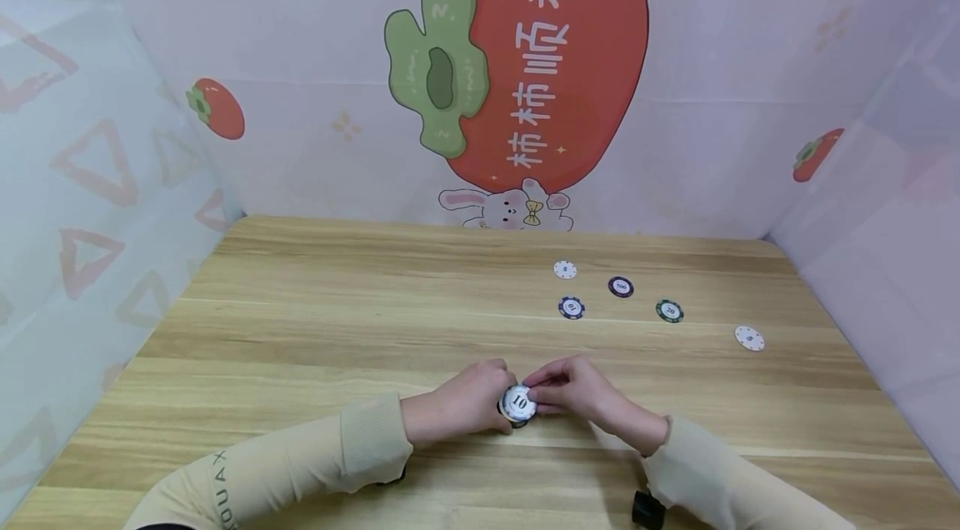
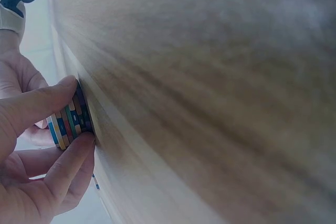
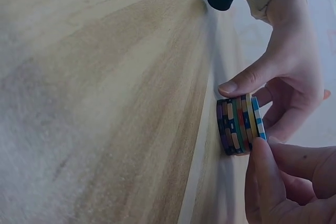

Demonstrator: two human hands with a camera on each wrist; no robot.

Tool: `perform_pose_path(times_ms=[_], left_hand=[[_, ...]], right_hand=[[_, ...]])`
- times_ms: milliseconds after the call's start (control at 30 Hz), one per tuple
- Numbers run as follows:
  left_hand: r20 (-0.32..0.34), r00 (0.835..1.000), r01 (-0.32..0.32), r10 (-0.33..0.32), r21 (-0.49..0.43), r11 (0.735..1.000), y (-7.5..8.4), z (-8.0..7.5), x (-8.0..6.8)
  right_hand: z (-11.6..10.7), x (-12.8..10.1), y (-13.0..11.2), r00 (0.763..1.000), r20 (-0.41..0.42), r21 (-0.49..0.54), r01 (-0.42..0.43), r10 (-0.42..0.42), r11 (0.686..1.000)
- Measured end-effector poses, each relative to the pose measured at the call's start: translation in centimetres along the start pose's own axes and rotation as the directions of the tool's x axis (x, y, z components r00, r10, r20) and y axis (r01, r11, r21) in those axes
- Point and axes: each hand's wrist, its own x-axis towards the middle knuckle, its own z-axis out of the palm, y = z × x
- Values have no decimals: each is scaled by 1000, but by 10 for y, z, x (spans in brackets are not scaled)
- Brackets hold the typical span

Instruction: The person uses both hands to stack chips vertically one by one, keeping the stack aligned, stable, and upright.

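Note:
A stack of poker chips with edges of several colours stands on the wooden table. My left hand holds the stack from the left, thumb on the near side and fingers round the far side. On top lies a white-faced chip marked 10, its blue-and-white edge showing in the right wrist view. From the right, my right hand pinches this top chip at its rim, slightly off line with those below. Both hands also meet at the stack in the left wrist view.
Several loose chips lie flat farther back to the right, among them a white chip, a purple chip, a blue chip, a green chip and another white chip. Printed cloth walls border the table.

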Motion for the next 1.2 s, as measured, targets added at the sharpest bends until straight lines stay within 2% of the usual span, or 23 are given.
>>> perform_pose_path(times_ms=[267, 700, 833, 900, 1000, 1100, 1200], left_hand=[[-3, 1000, -9, 9, 18, 1000, 0, 0, 1], [22, 1000, 15, -16, 21, 1000, 1, 0, 2], [26, 999, 19, -20, 20, 1000, 2, 0, 2], [28, 999, 23, -23, 16, 1000, 2, 0, 2], [27, 999, 29, -29, 4, 1000, 2, 0, 2], [25, 999, 36, -36, -6, 999, 2, 1, 2], [26, 999, 43, -43, -1, 999, 2, 1, 2]], right_hand=[[3, 1, 2, 1000, -11, 15, 12, -11, 1000], [5, 1, 5, 1000, -16, 54, 19, -18, 998], [5, 2, 4, 1000, -23, 28, 20, -20, 999], [4, 2, 4, 998, -24, -39, 55, -56, 998], [0, 4, 3, 991, -26, -201, 122, -130, 972], [-5, 8, 3, 978, -22, -380, 182, -205, 907], [-10, 13, 1, 963, -1, -497, 234, -270, 836]])
